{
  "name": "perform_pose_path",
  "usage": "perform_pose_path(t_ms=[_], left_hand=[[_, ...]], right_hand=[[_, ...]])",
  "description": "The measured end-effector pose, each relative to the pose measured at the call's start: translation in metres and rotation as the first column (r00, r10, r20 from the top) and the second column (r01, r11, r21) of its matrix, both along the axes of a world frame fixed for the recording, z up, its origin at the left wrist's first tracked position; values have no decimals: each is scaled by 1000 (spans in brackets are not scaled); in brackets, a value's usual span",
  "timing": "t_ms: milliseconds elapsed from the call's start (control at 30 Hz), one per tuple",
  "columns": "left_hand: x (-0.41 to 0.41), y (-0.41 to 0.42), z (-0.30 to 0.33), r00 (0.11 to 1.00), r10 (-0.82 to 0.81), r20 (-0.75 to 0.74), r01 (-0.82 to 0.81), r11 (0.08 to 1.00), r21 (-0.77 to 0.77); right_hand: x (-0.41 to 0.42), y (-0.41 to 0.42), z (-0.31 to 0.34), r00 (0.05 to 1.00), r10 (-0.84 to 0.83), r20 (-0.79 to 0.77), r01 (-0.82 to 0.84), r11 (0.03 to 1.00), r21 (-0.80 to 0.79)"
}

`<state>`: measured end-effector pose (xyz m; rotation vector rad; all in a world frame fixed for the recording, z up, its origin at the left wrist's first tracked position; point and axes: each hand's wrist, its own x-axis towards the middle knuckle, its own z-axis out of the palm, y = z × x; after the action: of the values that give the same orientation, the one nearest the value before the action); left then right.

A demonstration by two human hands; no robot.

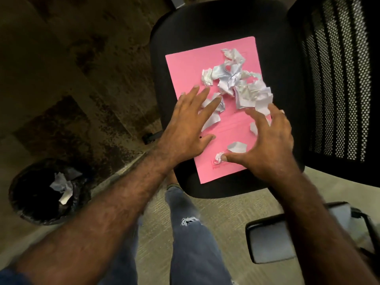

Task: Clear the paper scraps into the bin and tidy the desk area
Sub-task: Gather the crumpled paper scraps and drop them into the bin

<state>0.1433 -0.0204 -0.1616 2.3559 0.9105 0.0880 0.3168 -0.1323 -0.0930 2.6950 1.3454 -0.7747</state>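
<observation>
Paper scraps [238, 83], crumpled and torn, are lying heaped toward the far right corner of a pink folder [185, 66] resting on a black chair seat [205, 21], with a few loose bits trailing toward its near edge. The left hand [189, 124] is spreading flat, fingers straight, over the scraps by the folder's left edge; the right hand [269, 140] is hovering open with fingers splayed and slightly bent, its thumb touching a small scrap near the near edge. Neither is gripping anything. On the floor to the left, the bin [22, 194] is already holding a few scraps [62, 187]. The job appears barely begun: most of the paper is waiting to be gathered and carried over.
</observation>
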Motion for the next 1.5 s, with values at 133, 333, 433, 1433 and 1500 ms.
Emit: perform_pose_path(t_ms=[133,333,433,1433,1500], left_hand=[[6,4,-2,996,-16,-83,22,998,67],[5,6,1,999,13,-53,-9,997,78],[3,7,2,1000,11,2,-11,1000,15],[-114,12,-7,871,379,311,-386,921,-41],[-137,13,-8,864,411,292,-417,908,-43]], right_hand=[[5,-14,-13,999,-45,-1,45,999,-24],[0,-20,-29,998,-64,-2,64,998,-27],[-6,-21,-35,998,-63,-23,62,998,-30],[-127,51,-35,976,90,-198,-72,993,97],[-146,60,-38,971,126,-205,-107,989,102]])
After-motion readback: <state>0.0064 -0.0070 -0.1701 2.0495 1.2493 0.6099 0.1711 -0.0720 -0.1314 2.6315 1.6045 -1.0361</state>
